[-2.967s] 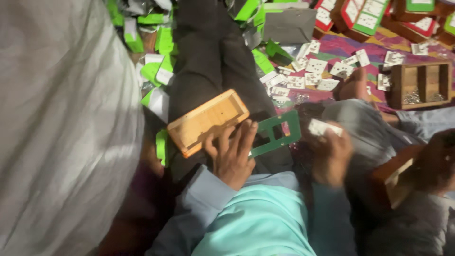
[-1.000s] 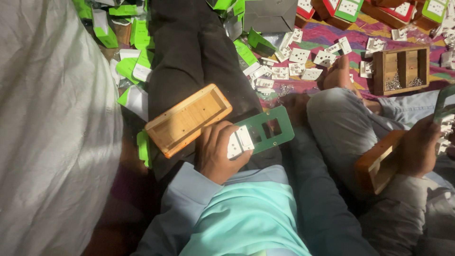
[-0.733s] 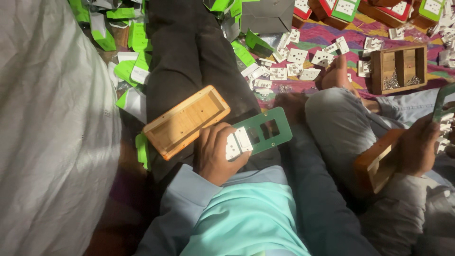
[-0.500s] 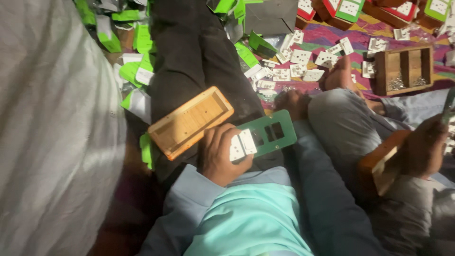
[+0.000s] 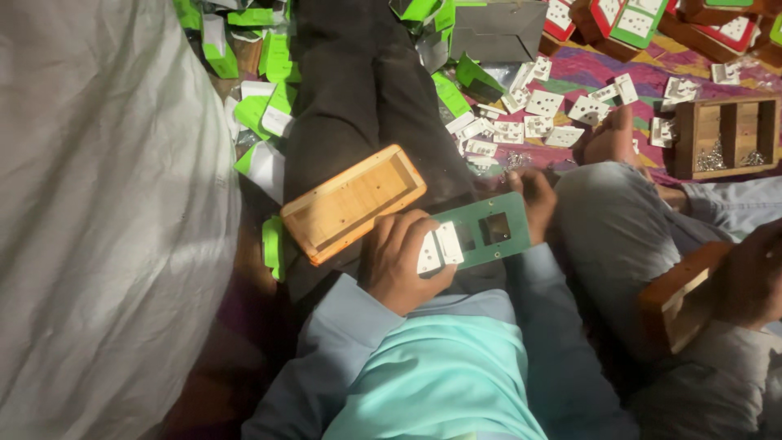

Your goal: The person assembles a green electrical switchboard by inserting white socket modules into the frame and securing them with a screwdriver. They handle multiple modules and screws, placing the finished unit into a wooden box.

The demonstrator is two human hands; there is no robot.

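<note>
At far left a grey cloth (image 5: 98, 220) fills the frame edge to edge, closing off that side. Next comes the open wooden box (image 5: 354, 204), lying tilted across your dark trouser leg (image 5: 350, 98); its lower corner sits just beside your left hand (image 5: 401, 262). That hand is clenched on small white switch pieces (image 5: 433, 247), pressing them against the left end of the green plate (image 5: 481, 232). The plate rests on your lap — two square openings still show in it. Your right hand (image 5: 538, 195) grasps the plate's far right edge, fingers curled round it. Above, loose white switch pieces (image 5: 542, 104) and green cartons (image 5: 269, 57) crowd the patterned mat (image 5: 586, 69), leaving little bare room. At right, another person's knee (image 5: 619, 220) presses close beside the plate; their hand (image 5: 753, 273) holds a wooden block (image 5: 680, 297), and a compartmented wooden tray (image 5: 725, 138) lies beyond.
</note>
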